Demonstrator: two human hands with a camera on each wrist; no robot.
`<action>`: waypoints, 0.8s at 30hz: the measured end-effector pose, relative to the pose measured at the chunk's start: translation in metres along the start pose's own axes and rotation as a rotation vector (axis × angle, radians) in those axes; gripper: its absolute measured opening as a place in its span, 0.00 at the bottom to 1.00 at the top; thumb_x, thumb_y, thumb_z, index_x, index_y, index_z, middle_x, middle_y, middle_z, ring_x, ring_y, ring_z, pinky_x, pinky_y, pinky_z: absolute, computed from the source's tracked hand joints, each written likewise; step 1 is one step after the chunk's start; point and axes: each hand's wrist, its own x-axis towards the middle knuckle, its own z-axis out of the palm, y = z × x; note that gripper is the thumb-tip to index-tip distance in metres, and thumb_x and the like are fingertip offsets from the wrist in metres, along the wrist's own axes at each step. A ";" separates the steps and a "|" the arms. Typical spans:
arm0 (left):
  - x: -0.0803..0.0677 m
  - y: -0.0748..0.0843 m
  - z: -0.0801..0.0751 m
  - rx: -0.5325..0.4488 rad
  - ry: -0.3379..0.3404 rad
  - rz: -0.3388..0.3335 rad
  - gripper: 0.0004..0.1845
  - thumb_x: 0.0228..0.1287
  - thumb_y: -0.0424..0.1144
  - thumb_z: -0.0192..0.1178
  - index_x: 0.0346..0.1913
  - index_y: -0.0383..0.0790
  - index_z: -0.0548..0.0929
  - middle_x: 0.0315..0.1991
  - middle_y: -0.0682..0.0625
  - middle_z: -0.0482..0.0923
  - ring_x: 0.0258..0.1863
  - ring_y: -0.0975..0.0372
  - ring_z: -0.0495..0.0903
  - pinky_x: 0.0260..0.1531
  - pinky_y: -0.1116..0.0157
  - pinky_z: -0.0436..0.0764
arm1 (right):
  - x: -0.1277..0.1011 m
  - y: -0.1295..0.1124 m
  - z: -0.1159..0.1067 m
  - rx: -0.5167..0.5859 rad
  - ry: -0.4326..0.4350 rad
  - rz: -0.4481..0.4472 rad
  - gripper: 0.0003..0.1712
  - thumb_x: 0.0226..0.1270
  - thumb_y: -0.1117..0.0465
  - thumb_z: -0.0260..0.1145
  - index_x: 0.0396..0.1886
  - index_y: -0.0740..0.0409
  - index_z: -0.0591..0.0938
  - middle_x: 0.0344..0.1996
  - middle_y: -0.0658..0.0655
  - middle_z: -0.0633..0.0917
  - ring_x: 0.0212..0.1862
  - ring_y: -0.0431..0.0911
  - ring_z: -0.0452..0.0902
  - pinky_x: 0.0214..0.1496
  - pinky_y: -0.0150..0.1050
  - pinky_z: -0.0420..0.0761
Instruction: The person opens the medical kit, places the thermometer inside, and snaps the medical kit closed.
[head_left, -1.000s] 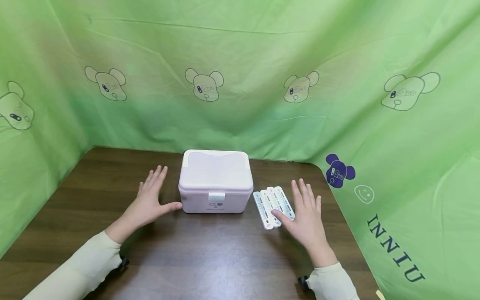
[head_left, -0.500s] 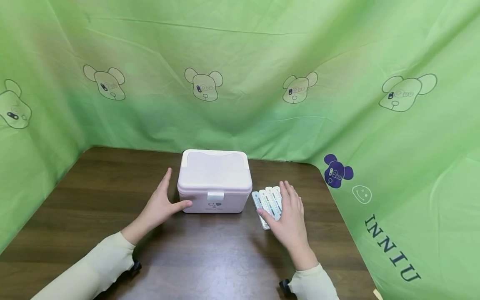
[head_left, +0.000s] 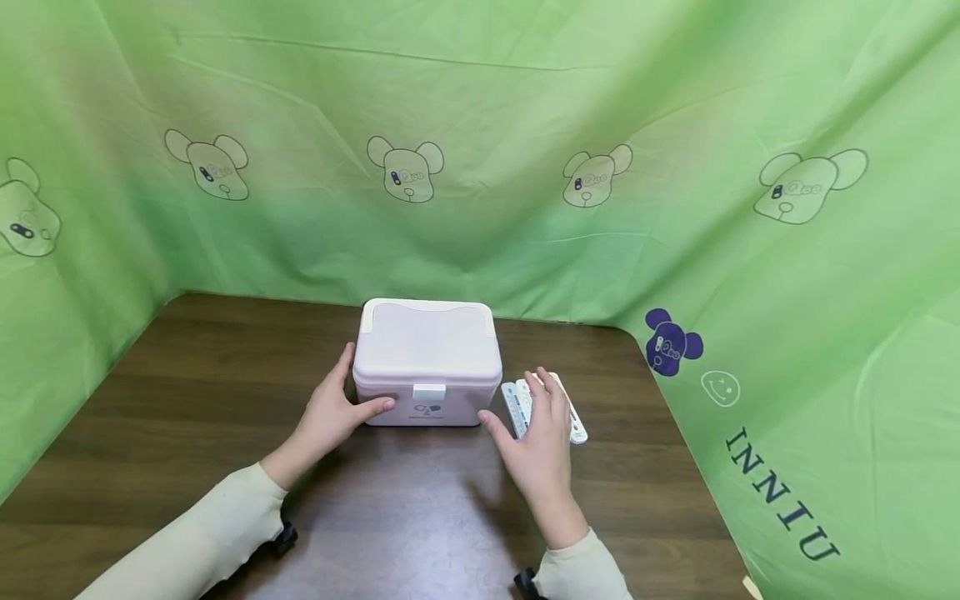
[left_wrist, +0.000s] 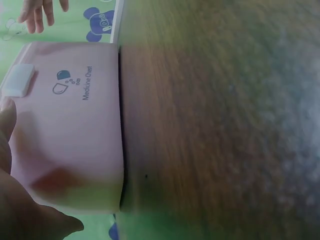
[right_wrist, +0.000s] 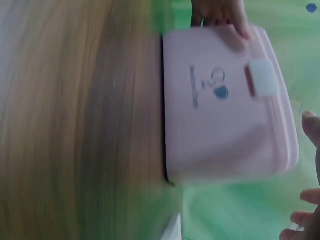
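Item: pink medicine chest (head_left: 426,367), lid shut, white latch (head_left: 428,392) fastened, standing mid-desk (head_left: 225,400) toward the back.

Step in hand, as I judge it: bracing the chest from both sides. The next move calls for my right hand to reach the chest's right side, then a thumb on the latch.

My left hand (head_left: 332,412): fingers spread and nearly straight, palm against the chest's left side, thumb on its front lower edge.

My right hand (head_left: 536,446): relaxed, fingers apart, holding nothing; hovering over the white pill strips (head_left: 573,417) just right of the chest, thumb near its front right corner.
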 end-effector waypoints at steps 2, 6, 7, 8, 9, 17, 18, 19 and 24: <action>0.000 0.000 0.001 0.006 0.005 0.001 0.69 0.48 0.63 0.78 0.83 0.40 0.46 0.82 0.42 0.51 0.80 0.48 0.53 0.76 0.43 0.57 | -0.003 -0.006 0.004 0.007 0.029 0.005 0.50 0.51 0.41 0.82 0.70 0.60 0.74 0.70 0.62 0.70 0.74 0.59 0.63 0.74 0.56 0.62; 0.000 0.001 0.004 0.008 0.019 0.012 0.68 0.48 0.63 0.79 0.84 0.43 0.48 0.80 0.41 0.57 0.79 0.48 0.58 0.75 0.43 0.61 | -0.009 -0.019 0.013 0.030 0.083 0.018 0.47 0.51 0.42 0.83 0.66 0.59 0.76 0.65 0.62 0.72 0.69 0.57 0.65 0.71 0.53 0.65; 0.000 0.001 0.005 0.006 0.024 0.014 0.67 0.48 0.63 0.79 0.83 0.43 0.49 0.79 0.41 0.58 0.78 0.48 0.59 0.74 0.43 0.62 | -0.011 -0.022 0.016 0.035 0.096 0.014 0.46 0.50 0.43 0.83 0.65 0.60 0.76 0.63 0.62 0.72 0.68 0.57 0.66 0.70 0.53 0.66; 0.001 0.001 0.007 0.000 0.028 0.016 0.67 0.47 0.63 0.79 0.83 0.44 0.50 0.79 0.42 0.60 0.78 0.48 0.60 0.74 0.43 0.63 | -0.012 -0.025 0.018 0.042 0.105 0.015 0.46 0.50 0.43 0.83 0.64 0.60 0.76 0.62 0.62 0.73 0.67 0.57 0.66 0.70 0.52 0.67; 0.001 0.002 0.008 -0.011 0.032 0.018 0.66 0.47 0.62 0.79 0.83 0.45 0.51 0.78 0.42 0.62 0.77 0.49 0.61 0.74 0.44 0.63 | -0.013 -0.028 0.020 0.048 0.112 0.015 0.45 0.50 0.44 0.83 0.64 0.60 0.76 0.61 0.62 0.73 0.67 0.57 0.66 0.70 0.52 0.67; 0.002 0.004 0.011 -0.082 0.069 0.041 0.61 0.49 0.59 0.80 0.82 0.46 0.57 0.74 0.42 0.69 0.74 0.50 0.67 0.72 0.46 0.66 | -0.017 -0.051 0.033 0.074 0.064 0.099 0.39 0.53 0.45 0.82 0.58 0.58 0.76 0.50 0.56 0.79 0.56 0.52 0.75 0.61 0.46 0.74; 0.002 0.004 0.011 -0.084 0.073 0.043 0.61 0.49 0.59 0.80 0.82 0.46 0.57 0.74 0.42 0.70 0.74 0.50 0.68 0.72 0.46 0.67 | -0.018 -0.053 0.035 0.078 0.054 0.113 0.38 0.53 0.45 0.82 0.58 0.58 0.77 0.49 0.55 0.80 0.55 0.51 0.76 0.60 0.46 0.75; 0.002 0.004 0.011 -0.087 0.075 0.044 0.60 0.49 0.58 0.80 0.81 0.46 0.58 0.73 0.42 0.70 0.73 0.51 0.68 0.72 0.46 0.67 | -0.018 -0.055 0.037 0.081 0.046 0.125 0.38 0.54 0.45 0.82 0.57 0.57 0.77 0.47 0.54 0.81 0.53 0.50 0.77 0.59 0.45 0.76; 0.001 0.005 0.012 -0.091 0.094 0.053 0.58 0.49 0.58 0.80 0.81 0.48 0.60 0.71 0.43 0.73 0.72 0.52 0.70 0.71 0.47 0.69 | -0.020 -0.064 0.046 0.046 0.048 0.141 0.35 0.52 0.44 0.82 0.53 0.56 0.78 0.44 0.52 0.83 0.50 0.49 0.79 0.56 0.46 0.77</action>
